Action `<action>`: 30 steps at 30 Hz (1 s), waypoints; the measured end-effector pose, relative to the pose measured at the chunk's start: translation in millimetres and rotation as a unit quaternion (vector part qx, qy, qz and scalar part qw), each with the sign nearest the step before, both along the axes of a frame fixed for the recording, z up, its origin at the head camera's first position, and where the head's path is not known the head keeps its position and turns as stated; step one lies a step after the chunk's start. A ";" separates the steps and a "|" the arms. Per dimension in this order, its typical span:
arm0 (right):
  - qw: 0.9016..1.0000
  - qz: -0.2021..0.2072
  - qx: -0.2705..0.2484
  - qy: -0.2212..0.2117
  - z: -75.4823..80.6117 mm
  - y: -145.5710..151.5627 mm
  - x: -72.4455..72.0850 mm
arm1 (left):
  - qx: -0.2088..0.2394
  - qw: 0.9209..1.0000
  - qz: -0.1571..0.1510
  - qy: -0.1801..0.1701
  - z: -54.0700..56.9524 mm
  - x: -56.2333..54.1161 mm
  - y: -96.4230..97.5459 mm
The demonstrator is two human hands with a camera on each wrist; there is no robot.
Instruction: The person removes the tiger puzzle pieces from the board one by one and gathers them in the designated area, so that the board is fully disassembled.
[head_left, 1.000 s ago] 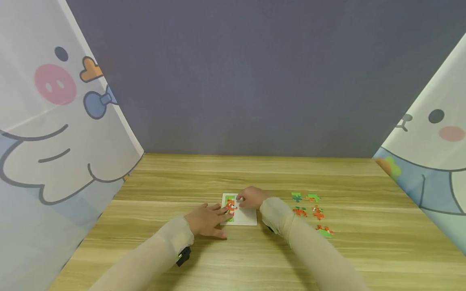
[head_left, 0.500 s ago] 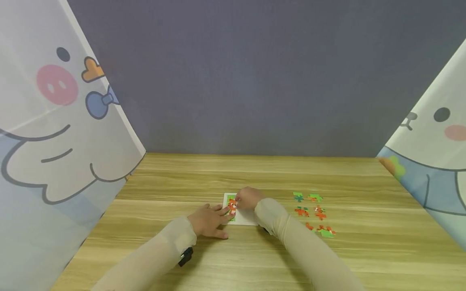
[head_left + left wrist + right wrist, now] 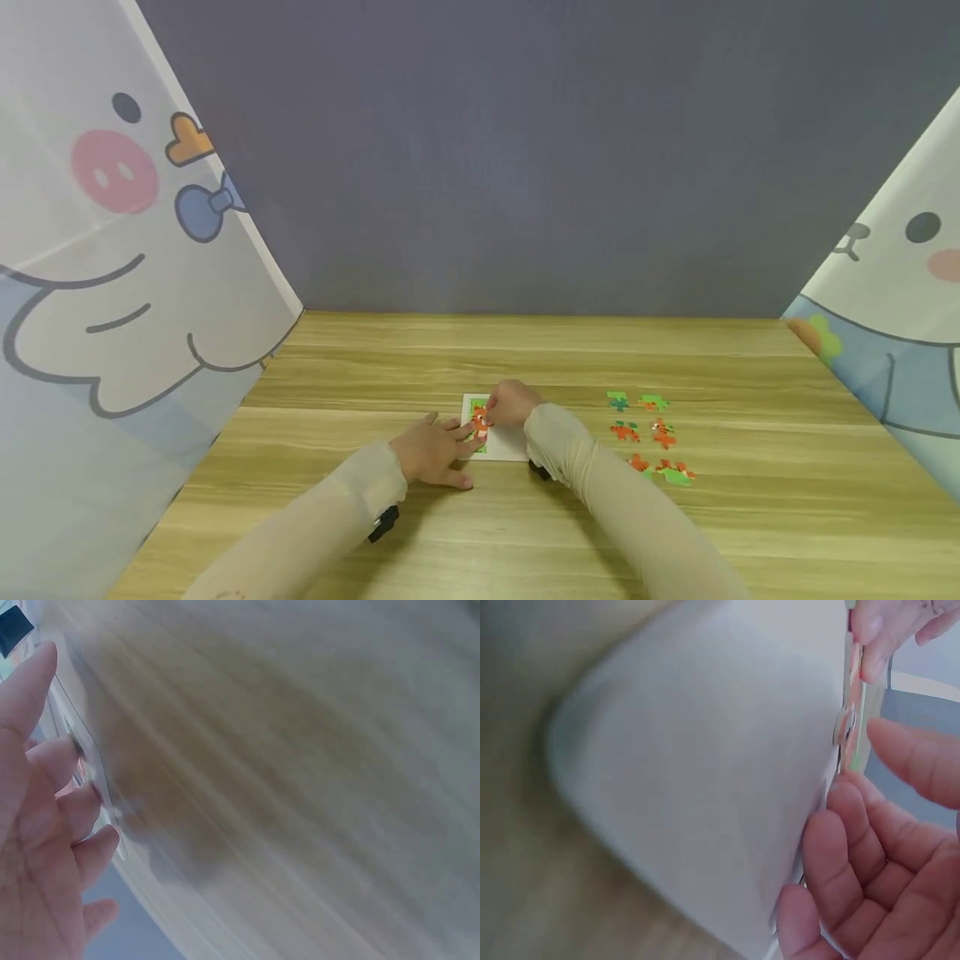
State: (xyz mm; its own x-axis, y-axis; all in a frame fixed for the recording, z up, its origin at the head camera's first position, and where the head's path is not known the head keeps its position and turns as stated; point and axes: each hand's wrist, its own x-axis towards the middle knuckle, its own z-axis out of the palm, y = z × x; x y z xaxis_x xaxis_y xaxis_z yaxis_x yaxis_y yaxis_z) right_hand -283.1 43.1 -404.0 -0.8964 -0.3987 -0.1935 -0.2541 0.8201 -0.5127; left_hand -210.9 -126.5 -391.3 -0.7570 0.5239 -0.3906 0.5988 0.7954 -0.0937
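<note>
A white puzzle board (image 3: 510, 448) lies flat on the wooden table in the head view. Joined jigsaw pieces (image 3: 480, 421) with an orange tiger on green fill its left strip. My left hand (image 3: 433, 450) is spread, its middle fingers resting over that strip and its thumb on the table. Bent over the board's upper middle, my right hand (image 3: 513, 402) has its fingertips right at the strip's edge. In the right wrist view, thumb and forefinger stand apart beside the strip, nothing pinched between them, while the other fingers (image 3: 826, 844) lie half curled on the board.
Several loose jigsaw pieces (image 3: 625, 431), orange, green and white, lie in rows right of the board, near my right sleeve (image 3: 592, 475). A dark grey panel (image 3: 525, 167) rises behind the table; cartoon-printed sheets (image 3: 90, 275) flank both sides.
My right forearm has moved slightly left, uncovering a loose piece in the bottom row. My right fingertips stay at the strip's edge, and my left hand keeps its place on the board.
</note>
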 end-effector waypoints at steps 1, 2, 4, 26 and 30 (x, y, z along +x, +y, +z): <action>1.000 -0.003 -0.008 -0.001 0.8 0.3 0.4 | -0.002 1.000 0.000 0.000 0.0 -0.5 0.3; 1.000 -0.005 -0.014 0.000 1.5 0.7 0.9 | -0.003 1.000 0.000 -0.001 0.2 -0.7 0.6; 1.000 -0.011 -0.028 0.002 2.5 0.7 1.7 | -0.005 1.000 0.003 -0.003 0.2 -1.3 0.6; 0.993 -0.040 -0.107 0.043 2.0 -14.1 8.5 | 0.005 1.000 0.014 -0.013 0.8 -0.7 2.2; 0.992 -0.036 -0.107 0.049 1.8 -15.1 8.2 | 0.003 1.000 0.011 -0.013 1.5 -1.1 2.2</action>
